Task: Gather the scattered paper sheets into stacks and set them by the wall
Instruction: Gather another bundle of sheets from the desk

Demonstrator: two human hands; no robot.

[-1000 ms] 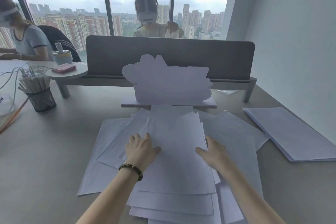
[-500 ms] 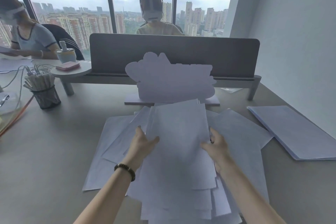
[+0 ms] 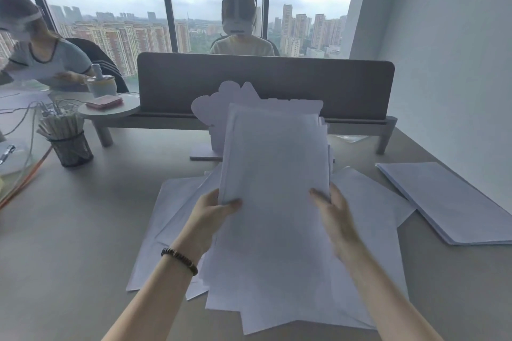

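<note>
I am looking down on a pale grey desk [image 3: 69,230] in an office with tall windows and a city skyline behind. A grey divider panel [image 3: 346,86] runs across the far edge, and a white wall [image 3: 457,63] closes the right side. Two other people sit beyond, one across the divider, one at far left. A mesh pen cup [image 3: 72,147] stands at left, near a small round shelf [image 3: 110,112] carrying a pink phone [image 3: 104,101].

My left hand [image 3: 210,213] grips the left edge of a bundle of paper sheets [image 3: 274,174], thumb on top; my right hand [image 3: 332,210] grips the right edge, thumb likewise over the face. The bundle is lifted at its far end, tilted up toward me, its long axis running straight away from me toward the divider. It hides most of a white cut-out sign [image 3: 205,111] standing behind. Loose sheets [image 3: 171,216] lie fanned on the desk beneath. A squared stack [image 3: 448,202] lies by the wall at right, long axis angled along it.
</note>
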